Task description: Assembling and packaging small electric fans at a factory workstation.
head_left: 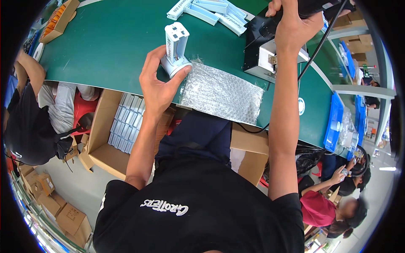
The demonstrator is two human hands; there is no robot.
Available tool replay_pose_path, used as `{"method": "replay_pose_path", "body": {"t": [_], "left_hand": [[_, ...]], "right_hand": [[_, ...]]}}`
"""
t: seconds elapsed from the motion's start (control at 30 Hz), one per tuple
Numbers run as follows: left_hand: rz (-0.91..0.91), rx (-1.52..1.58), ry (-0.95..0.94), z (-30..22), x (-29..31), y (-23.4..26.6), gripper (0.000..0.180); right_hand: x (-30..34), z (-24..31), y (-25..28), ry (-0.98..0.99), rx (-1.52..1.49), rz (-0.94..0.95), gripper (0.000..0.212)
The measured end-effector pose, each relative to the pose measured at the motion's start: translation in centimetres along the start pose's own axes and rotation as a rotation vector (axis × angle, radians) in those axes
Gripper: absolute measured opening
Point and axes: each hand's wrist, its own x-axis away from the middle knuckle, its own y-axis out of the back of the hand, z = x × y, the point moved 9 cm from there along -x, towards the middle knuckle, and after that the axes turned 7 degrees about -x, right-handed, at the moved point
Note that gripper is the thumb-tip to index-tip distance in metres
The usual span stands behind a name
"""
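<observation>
My left hand grips a white and pale blue plastic fan housing by its round lower end. The housing stands upright, its open handle pointing up, with a little wiring showing inside. Beneath it and to the right, a sheet of bubble wrap lies along the near table edge. My right hand is raised at the upper right, its fingers wrapped round a black corded tool. Most of this tool is hidden by the hand or cut off by the picture's edge. Below that hand sits a black and white box-shaped machine.
More pale blue housings lie at the back of the green table. A carton packed with similar parts is below, at left. A black cable passes beside my right arm. Blue bins stand at right. Co-workers sit on both sides.
</observation>
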Motion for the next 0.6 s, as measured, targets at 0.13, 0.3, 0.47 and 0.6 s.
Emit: {"method": "replay_pose_path", "body": {"t": [0.13, 0.3, 0.47, 0.6], "left_hand": [[-0.005, -0.027, -0.029, -0.2, 0.0, 0.0, 0.053], [-0.01, -0.032, -0.037, -0.3, 0.1, 0.0, 0.054], [0.003, -0.049, -0.045, -0.5, 0.1, -0.2, 0.054], [0.006, -0.06, -0.052, -0.6, 0.1, -0.2, 0.054]], "right_hand": [[1.9, 3.0, -2.9, 0.279, 0.945, 0.059, 0.036], [3.4, 3.2, -3.3, 0.224, 0.904, 0.03, 0.032], [3.3, 1.8, -2.2, 0.181, 0.374, 0.156, 0.032], [3.6, 1.2, -2.4, 0.157, -0.18, 0.253, 0.031]]}}
